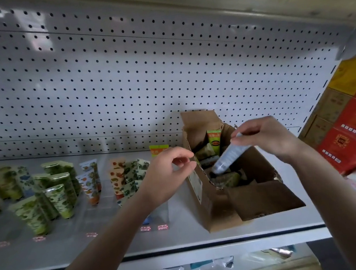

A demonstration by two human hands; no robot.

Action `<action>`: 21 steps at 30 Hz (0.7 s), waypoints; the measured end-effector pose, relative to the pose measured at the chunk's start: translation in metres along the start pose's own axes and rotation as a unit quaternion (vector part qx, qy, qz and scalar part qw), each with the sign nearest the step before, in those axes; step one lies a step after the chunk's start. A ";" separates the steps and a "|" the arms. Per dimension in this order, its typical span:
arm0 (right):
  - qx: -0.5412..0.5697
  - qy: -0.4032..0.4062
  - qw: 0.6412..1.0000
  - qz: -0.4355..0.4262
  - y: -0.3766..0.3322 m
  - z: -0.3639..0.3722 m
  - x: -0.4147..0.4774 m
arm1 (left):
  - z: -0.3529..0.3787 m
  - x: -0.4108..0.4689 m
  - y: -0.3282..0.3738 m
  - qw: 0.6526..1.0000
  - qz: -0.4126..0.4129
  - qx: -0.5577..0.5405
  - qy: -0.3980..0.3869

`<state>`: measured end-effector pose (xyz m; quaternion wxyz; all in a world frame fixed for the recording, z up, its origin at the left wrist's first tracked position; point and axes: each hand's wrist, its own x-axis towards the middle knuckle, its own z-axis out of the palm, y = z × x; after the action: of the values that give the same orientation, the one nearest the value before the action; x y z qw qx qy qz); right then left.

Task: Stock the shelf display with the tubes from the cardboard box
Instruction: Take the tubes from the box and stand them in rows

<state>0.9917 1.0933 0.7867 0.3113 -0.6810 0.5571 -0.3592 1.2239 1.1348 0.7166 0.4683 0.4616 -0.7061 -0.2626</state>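
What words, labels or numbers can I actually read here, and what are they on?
No text is readable here.
White tube held above the cardboard box: print blurred.
Orange-green tube inside it: characters blurred.
Side label on the box: too small.
Red price tags on the shelf edge: blurred.
Red cartons at right: markings unreadable.

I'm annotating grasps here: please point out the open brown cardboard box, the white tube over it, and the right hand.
Open brown cardboard box (222, 212): head view, front wall.
White plastic tube (230, 155): head view, mid-body.
Right hand (268, 138): head view, middle of hand.
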 end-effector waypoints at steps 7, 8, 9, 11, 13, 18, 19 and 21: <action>0.122 0.095 0.987 -0.044 -0.055 0.001 -0.016 | -0.006 -0.002 0.020 0.999 0.034 -0.026 0.002; 0.125 0.092 0.987 -0.045 -0.063 0.006 -0.019 | -0.007 -0.002 0.023 0.999 0.037 -0.029 0.009; 0.124 0.084 0.988 -0.045 -0.068 0.011 -0.021 | -0.009 -0.003 0.025 0.999 0.041 -0.031 0.018; 0.118 0.060 0.990 -0.038 -0.076 0.027 -0.024 | -0.013 -0.004 0.028 0.998 0.051 -0.025 0.039; 0.120 0.040 0.991 -0.029 -0.081 0.043 -0.027 | -0.020 -0.007 0.028 0.997 0.055 -0.014 0.057; 0.167 -0.004 0.986 -0.007 -0.088 0.077 -0.029 | -0.048 -0.017 0.015 0.999 0.013 -0.016 0.041; 0.182 -0.015 0.983 -0.006 -0.090 0.082 -0.029 | -0.053 -0.019 0.010 0.999 0.005 -0.018 0.032; 0.205 -0.050 0.977 -0.013 -0.095 0.091 -0.030 | -0.064 -0.022 0.002 0.999 -0.009 -0.029 0.018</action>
<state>1.1150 1.1423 0.8103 0.4672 -0.6271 0.4460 -0.4354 1.2842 1.1593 0.7358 0.4919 0.4587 -0.6854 -0.2789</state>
